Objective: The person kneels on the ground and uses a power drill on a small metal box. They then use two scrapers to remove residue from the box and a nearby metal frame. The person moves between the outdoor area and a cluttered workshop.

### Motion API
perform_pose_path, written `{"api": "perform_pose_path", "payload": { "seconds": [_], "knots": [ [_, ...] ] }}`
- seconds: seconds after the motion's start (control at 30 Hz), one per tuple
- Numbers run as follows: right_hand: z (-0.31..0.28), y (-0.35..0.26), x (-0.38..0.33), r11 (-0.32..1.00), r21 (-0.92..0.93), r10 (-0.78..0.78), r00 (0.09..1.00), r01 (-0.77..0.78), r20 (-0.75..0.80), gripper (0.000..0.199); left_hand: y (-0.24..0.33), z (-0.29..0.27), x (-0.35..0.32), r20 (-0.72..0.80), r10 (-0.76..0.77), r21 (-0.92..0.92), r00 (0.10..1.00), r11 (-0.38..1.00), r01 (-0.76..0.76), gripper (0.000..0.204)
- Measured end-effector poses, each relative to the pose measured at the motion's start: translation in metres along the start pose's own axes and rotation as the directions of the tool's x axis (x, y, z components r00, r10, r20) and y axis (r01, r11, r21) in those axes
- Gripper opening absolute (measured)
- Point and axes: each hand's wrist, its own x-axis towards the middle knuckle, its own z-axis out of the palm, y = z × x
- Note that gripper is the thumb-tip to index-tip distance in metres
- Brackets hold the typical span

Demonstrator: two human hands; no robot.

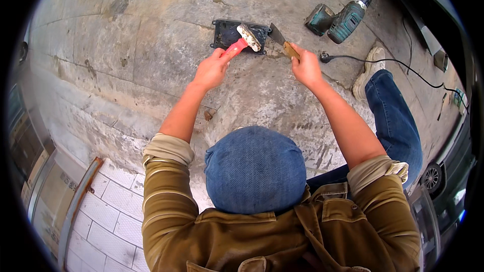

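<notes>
Lying on the stone floor, the black tray is being overlapped by a red-handled tool, which is being gripped by the left hand, and right at the tray's edge, a wooden-handled scraper is being clasped by the right hand! Farther right, space is being taken up by a cordless drill.

Near the top centre, the brush-like tool has a coral-red handle and a white head smeared dark; the panel is black, the scraper grey-bladed with a tan handle. Upper right, the drill is teal and black. The ground is mottled grey-brown; lower left, white tiles carry grey lines
</notes>
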Motion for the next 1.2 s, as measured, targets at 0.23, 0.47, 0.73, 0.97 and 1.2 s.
{"api": "perform_pose_path", "payload": {
  "seconds": [0.23, 0.47, 0.73, 0.97, 1.2],
  "knots": [
    [0.002, -0.009, 0.007, 0.996, -0.052, -0.070, 0.997, 0.071, 0.017, 0.039, -0.002, -0.013, 0.019, 0.123, 0.070, 0.010, 0.990, 0.997, -0.072, 0.045],
    [0.014, -0.016, 0.005, 0.995, -0.061, -0.078, 0.996, 0.081, 0.036, 0.038, -0.008, -0.024, 0.032, 0.209, 0.137, 0.010, 0.968, 0.990, -0.142, 0.046],
    [0.010, -0.013, 0.013, 0.994, -0.091, -0.064, 0.997, 0.069, 0.053, 0.037, -0.006, -0.038, 0.048, 0.316, 0.250, 0.048, 0.915, 0.959, -0.278, 0.048],
    [0.010, -0.024, 0.016, 0.991, -0.120, -0.060, 0.997, 0.066, 0.055, 0.036, 0.007, -0.039, 0.069, 0.358, 0.279, 0.083, 0.891, 0.941, -0.328, 0.047],
    [0.008, -0.014, 0.014, 0.989, -0.125, -0.082, 0.996, 0.084, 0.027, 0.037, 0.031, -0.041, 0.031, 0.271, 0.270, 0.160, 0.924, 0.934, -0.320, 0.044]
  ]
}}
